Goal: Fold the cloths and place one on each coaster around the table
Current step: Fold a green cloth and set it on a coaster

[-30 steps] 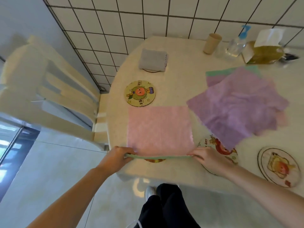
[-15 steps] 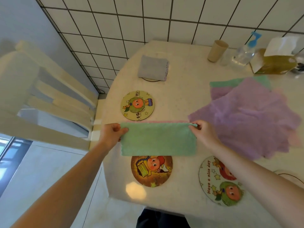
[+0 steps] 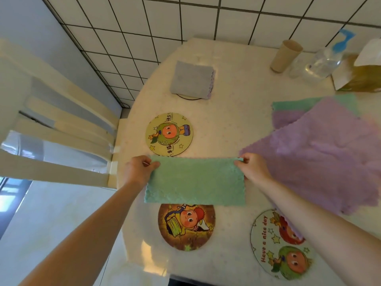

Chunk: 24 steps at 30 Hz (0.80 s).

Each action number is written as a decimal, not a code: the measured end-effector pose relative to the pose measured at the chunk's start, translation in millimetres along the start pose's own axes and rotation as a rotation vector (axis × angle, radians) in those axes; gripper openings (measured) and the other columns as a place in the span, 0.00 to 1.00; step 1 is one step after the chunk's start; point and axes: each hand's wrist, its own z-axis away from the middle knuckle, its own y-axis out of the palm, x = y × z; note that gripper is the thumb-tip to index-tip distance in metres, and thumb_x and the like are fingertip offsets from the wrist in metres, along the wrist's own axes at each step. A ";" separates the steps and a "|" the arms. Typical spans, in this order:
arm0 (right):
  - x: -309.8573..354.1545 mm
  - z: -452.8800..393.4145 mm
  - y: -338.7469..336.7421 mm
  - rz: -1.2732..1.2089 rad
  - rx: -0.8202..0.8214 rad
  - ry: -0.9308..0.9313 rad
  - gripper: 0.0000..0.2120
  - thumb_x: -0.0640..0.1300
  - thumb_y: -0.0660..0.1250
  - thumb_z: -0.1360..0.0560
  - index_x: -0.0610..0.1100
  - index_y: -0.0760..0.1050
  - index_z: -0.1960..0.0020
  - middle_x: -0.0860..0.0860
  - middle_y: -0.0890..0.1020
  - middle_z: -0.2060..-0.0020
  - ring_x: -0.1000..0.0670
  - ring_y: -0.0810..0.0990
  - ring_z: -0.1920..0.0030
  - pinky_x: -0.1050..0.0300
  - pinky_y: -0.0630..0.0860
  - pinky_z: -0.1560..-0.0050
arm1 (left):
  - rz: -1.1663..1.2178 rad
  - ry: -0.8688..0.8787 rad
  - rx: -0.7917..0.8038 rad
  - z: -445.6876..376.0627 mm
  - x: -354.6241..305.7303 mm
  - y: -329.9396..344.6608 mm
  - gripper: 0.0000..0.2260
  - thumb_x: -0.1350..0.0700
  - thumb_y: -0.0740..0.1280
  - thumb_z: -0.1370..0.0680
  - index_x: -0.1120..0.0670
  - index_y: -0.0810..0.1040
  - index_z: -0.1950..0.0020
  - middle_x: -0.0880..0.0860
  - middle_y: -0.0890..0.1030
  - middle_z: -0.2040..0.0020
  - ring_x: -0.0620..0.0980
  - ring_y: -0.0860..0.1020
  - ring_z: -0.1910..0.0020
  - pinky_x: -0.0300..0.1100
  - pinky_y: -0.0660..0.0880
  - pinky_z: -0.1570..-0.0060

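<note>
A green cloth (image 3: 195,181), folded in half into a wide strip, lies on the table between two coasters. My left hand (image 3: 138,172) pinches its far left corner and my right hand (image 3: 252,169) pinches its far right corner. Bare coasters lie around it: a yellow one (image 3: 169,134) beyond, a brown one (image 3: 186,227) on the near side, and a white one (image 3: 276,246) at the near right, partly under my right forearm. A folded grey cloth (image 3: 192,80) sits on a coaster farther back. Unfolded purple cloths (image 3: 321,149) lie in a pile at the right.
A paper cup (image 3: 285,55), a spray bottle (image 3: 327,58) and a tissue box (image 3: 362,75) stand at the table's far right by the tiled wall. A cream chair (image 3: 59,129) stands against the table's left edge.
Both hands lifted the cloth's near edge and carried it away from me over the pink face. The green side faces up, and the near brown coaster is uncovered.
</note>
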 end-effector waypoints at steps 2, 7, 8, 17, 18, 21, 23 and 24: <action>2.2 0.1 0.2 0.049 0.004 -0.021 0.12 0.46 0.69 0.29 0.35 0.78 0.58 0.39 0.82 0.63 0.40 0.81 0.58 0.52 0.73 0.61 | -0.043 -0.001 -0.004 -0.4 -1.2 1.7 0.11 0.45 0.70 0.27 0.52 0.79 0.56 0.51 0.81 0.60 0.49 0.78 0.63 0.39 0.68 0.70; 8.6 10.4 -5.4 0.210 -0.099 -0.156 0.09 0.42 0.68 0.26 0.37 0.72 0.52 0.40 0.80 0.57 0.40 0.79 0.54 0.52 0.71 0.58 | -0.279 0.074 -0.187 12.6 -0.5 0.0 0.13 0.48 0.68 0.26 0.53 0.74 0.46 0.51 0.78 0.51 0.54 0.76 0.53 0.48 0.75 0.55; 8.0 17.0 -7.2 0.237 -0.143 -0.231 0.07 0.40 0.66 0.25 0.37 0.71 0.50 0.40 0.79 0.54 0.40 0.78 0.53 0.51 0.71 0.56 | -0.341 0.170 -0.260 20.3 1.2 2.2 0.14 0.52 0.67 0.25 0.54 0.73 0.42 0.53 0.76 0.47 0.56 0.74 0.50 0.50 0.74 0.51; -34.4 118.9 35.9 0.537 0.010 -0.959 0.16 0.33 0.72 0.32 0.39 0.78 0.45 0.47 0.79 0.49 0.46 0.77 0.47 0.53 0.78 0.48 | -0.603 0.866 0.064 119.8 40.8 77.0 0.23 0.43 0.53 0.20 0.49 0.62 0.25 0.50 0.60 0.23 0.58 0.55 0.24 0.57 0.56 0.28; -41.4 123.2 37.8 0.553 0.022 -0.942 0.19 0.33 0.71 0.33 0.39 0.77 0.43 0.47 0.79 0.47 0.46 0.77 0.46 0.53 0.77 0.46 | -0.644 0.840 0.064 123.5 46.4 79.6 0.25 0.41 0.50 0.19 0.48 0.60 0.24 0.49 0.58 0.23 0.58 0.53 0.24 0.58 0.54 0.28; -52.0 129.2 35.1 0.584 -0.001 -0.881 0.26 0.30 0.73 0.37 0.39 0.76 0.40 0.46 0.78 0.44 0.45 0.78 0.43 0.52 0.77 0.44 | -0.688 0.772 0.054 122.4 62.0 78.9 0.27 0.37 0.44 0.20 0.44 0.51 0.23 0.47 0.49 0.22 0.59 0.45 0.23 0.57 0.46 0.28; -50.0 130.8 29.7 0.598 0.002 -0.834 0.27 0.29 0.74 0.39 0.39 0.76 0.40 0.46 0.78 0.44 0.45 0.78 0.45 0.52 0.79 0.48 | -0.669 0.729 0.087 117.7 70.7 75.4 0.27 0.37 0.43 0.20 0.42 0.44 0.23 0.45 0.43 0.22 0.56 0.38 0.24 0.55 0.41 0.27; -48.4 130.6 26.9 0.578 -0.008 -0.804 0.26 0.31 0.75 0.38 0.41 0.76 0.42 0.46 0.78 0.45 0.46 0.79 0.47 0.52 0.79 0.50 | -0.660 0.721 0.095 117.0 74.1 73.3 0.27 0.37 0.44 0.20 0.42 0.43 0.23 0.44 0.42 0.22 0.54 0.37 0.24 0.54 0.41 0.26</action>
